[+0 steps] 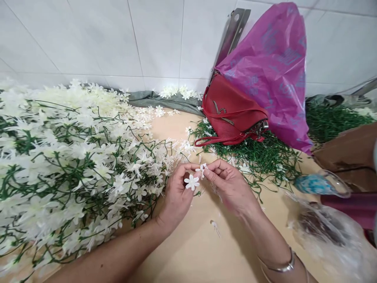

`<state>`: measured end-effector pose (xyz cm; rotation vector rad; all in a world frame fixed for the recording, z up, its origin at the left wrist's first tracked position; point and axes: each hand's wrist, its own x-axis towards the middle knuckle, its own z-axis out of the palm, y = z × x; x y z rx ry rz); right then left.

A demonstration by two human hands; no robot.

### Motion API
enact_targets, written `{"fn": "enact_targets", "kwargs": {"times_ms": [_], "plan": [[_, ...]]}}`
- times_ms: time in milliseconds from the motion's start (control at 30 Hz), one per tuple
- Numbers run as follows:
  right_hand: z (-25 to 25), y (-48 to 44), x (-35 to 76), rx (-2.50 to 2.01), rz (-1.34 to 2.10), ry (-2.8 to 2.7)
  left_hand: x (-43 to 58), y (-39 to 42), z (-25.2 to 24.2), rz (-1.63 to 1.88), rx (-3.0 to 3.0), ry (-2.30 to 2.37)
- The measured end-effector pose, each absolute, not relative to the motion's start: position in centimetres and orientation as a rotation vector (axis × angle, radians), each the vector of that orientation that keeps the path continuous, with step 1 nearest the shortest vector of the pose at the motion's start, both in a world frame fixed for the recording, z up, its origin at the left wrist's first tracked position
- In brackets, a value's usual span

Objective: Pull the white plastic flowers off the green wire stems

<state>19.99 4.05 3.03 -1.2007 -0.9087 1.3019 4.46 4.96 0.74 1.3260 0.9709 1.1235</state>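
My left hand (180, 190) is closed, with a white artificial flower (192, 182) showing at its thumb and fingers. Close against it, my right hand (231, 184) pinches a second small white blossom (201, 170) between thumb and forefinger. The two hands almost meet over the table, and thin pale strands hang below the right fingers. A loose white flower piece (215, 227) lies on the tabletop (188, 251) nearer to me. Left of my hands spreads a large heap of white artificial flowers (97, 173) on green stems.
Behind my hands a red handbag (232, 106) rests on green artificial stems (273, 157). A purple plastic bag (273, 67) stands by the tiled wall (159, 35). To the right are a clear plastic bag (338, 239), a blue-patterned item (315, 184) and brown cardboard (350, 149).
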Motion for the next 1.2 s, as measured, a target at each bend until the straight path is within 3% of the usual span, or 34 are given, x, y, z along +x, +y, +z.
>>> {"fn": "enact_targets", "kwargs": {"times_ms": [367,1033,1200], "plan": [[3.5,3.1,20.2,-1.281,1.417,-1.090,4.4,5.7,-0.3,1.318,1.213,0.925],[5.4,3.0,19.9,-1.180,1.641,-0.832,4.1,5.4,1.0,1.316,1.739,0.770],[4.4,3.0,20.5,-1.164,1.541,-0.936,4.3,5.5,0.8,1.236,1.536,0.807]]}}
